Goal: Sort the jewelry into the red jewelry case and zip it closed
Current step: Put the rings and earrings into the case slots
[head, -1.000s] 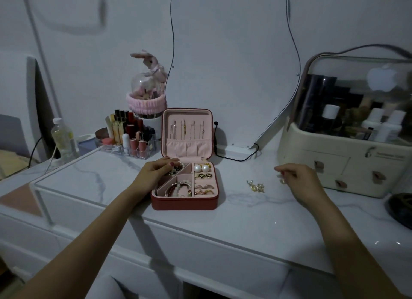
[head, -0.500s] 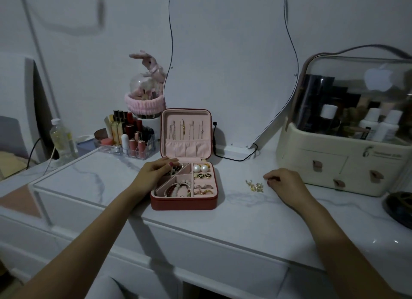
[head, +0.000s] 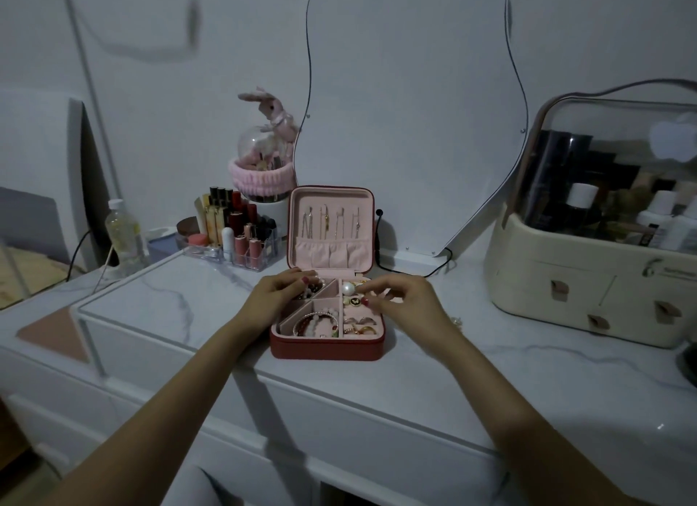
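Head view, and straight into it. Over at the small square red zip-up jewelry case [head: 326, 349] with the right grip [head: 407, 305], in from the bare white marble-look worktop [head: 415, 392] where it was reaching a moment back. Hovering now above the back right compartment, thumb and forefinger drawn together as in a pinch. Can't tell whether anything sits between them; too small to make out. Probably a gold earring from the pair seen lying out on the worktop, but only a guess.

Directly under that grip: a round white pearl stud [head: 347, 288]. A little nearer the wrist, gold rings [head: 360, 326] in the front right slot.

No movement from the left grip [head: 279, 298]: still bent over the back left corner of the case, fingers resting on the rim and on something dark and beaded there. Steadying, by the look of it; can't say whether holding or just resting.

Between the two grips, pink and red beaded bracelets [head: 317, 320] in the front left compartment. Beyond both grips, the pink-lined lid [head: 330, 230] standing upright, zip untouched.

Just outboard of the right wrist, a small pale glint [head: 457, 320] on the worktop, possibly one piece left to collect.

Sorting nearly done, then; zipping yet to come.
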